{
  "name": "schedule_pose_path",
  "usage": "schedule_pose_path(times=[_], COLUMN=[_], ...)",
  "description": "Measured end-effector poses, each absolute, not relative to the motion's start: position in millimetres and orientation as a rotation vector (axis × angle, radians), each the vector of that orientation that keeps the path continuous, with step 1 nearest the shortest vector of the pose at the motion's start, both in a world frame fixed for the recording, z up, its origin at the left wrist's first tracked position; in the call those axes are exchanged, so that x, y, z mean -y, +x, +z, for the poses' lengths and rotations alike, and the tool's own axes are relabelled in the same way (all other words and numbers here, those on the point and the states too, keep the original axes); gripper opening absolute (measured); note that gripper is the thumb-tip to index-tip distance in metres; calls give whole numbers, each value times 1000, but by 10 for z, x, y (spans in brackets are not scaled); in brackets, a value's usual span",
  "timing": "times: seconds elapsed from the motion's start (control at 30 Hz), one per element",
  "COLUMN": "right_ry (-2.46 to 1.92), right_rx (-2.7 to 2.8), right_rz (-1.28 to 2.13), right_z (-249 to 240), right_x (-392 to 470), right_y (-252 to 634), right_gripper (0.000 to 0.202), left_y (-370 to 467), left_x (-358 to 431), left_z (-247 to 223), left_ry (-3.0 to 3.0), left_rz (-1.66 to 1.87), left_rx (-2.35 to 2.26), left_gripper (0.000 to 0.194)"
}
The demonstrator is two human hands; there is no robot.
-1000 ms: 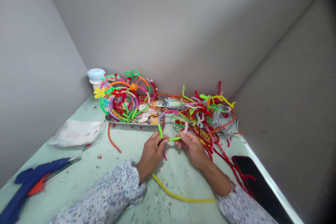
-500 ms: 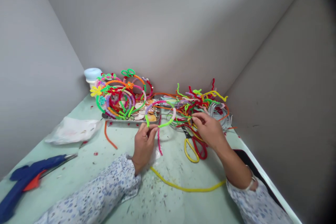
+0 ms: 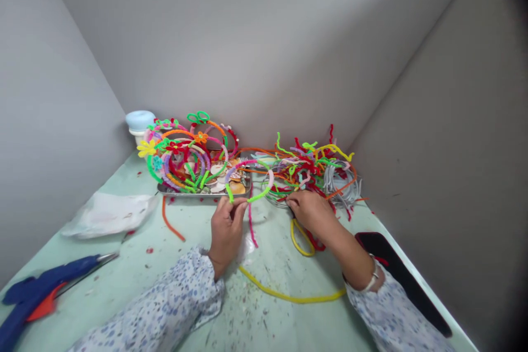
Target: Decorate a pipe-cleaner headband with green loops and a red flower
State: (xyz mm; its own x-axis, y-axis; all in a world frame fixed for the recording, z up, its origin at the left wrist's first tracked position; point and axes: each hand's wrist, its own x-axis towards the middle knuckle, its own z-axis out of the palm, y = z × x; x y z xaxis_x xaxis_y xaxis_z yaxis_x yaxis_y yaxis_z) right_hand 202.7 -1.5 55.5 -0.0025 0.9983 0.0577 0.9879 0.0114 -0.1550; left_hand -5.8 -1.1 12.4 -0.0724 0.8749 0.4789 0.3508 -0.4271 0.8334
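Observation:
My left hand (image 3: 226,236) pinches the lower ends of a pipe cleaner ring (image 3: 271,182) between thumb and fingers. The ring is green, pink and purple and stands upright above the table. Over the front of a tangled pile of pipe cleaners (image 3: 303,168), my right hand (image 3: 313,212) has its fingertips pressed together. What they hold, if anything, I cannot make out. Under that hand lie scissors (image 3: 303,239) with a yellow handle loop; their blades are hidden. A pink pipe cleaner (image 3: 251,228) lies between my hands, and a yellow one (image 3: 289,298) curves nearer me.
At the back left, a metal tray (image 3: 193,194) holds shells and several decorated pipe cleaner hoops (image 3: 177,146). Beside it stands a tub with a light blue lid (image 3: 140,120). A plastic bag (image 3: 109,214), a blue glue gun (image 3: 53,280), coiled wire (image 3: 342,184) and a black phone-like slab (image 3: 404,280) lie around.
My right hand has moved left and slightly down, toward the scissors, covering more of them. My left hand keeps its hold on the ring. The view has shifted slightly.

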Motion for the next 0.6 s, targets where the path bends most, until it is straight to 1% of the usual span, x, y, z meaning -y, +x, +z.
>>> schedule_pose_path(times=[0.13,0.23,0.43,0.6], right_ry=[-2239,-2272,-2250,-2126], right_rx=[2033,1992,1921,1870], right_rz=[13,18,117,275], right_z=[438,349,248,341], right_x=[-136,-260,-405,-334], right_y=[1914,1870,1824,1889], right_gripper=[31,33,27,25], left_y=[-64,-62,-65,-69], left_x=[5,6,6,-5], left_z=[134,134,127,127], left_ry=[1696,1692,1706,1704], left_rz=[1533,1535,1513,1529], left_rx=[-1305,-1291,-1302,-1313], left_gripper=[15,15,15,15])
